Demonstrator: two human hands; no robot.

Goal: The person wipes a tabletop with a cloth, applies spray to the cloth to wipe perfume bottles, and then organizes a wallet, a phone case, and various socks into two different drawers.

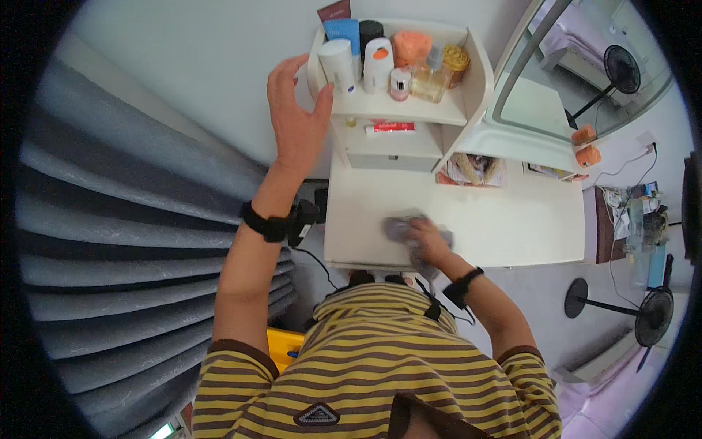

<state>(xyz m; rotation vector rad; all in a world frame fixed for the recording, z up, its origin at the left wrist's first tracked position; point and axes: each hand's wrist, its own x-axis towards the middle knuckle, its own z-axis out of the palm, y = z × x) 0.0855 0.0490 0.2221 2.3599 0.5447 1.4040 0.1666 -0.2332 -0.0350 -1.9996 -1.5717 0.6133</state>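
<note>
Pressing down on a crumpled grey cloth [409, 233], the right hand [428, 243] lies curled over it with the fingers gripping the fabric. There is one cloth, bunched into a lump whose longer side runs roughly across the white desk top [504, 219], on the desk's near-left part, in front of the white shelf unit [409, 110].

The left hand [296, 117] is raised to the left side of that shelf unit, palm flat and fingers spread, thumb touching the unit's side wall; it grasps nothing. Each wrist carries one black band.

On the upper shelf stand about eight containers in a tight row, among them one tall white bottle [338, 66], one white bottle with an orange patch [378, 64], one blue tube [342, 31], one clear glass bottle [428, 80] and one gold-lidded jar [456, 60]. To the right of the shelf unit leans one mirror [585, 66]. Left of it hangs a grey pleated curtain [110, 241]. Right of the desk stands one black fan [647, 314] on the floor.
</note>
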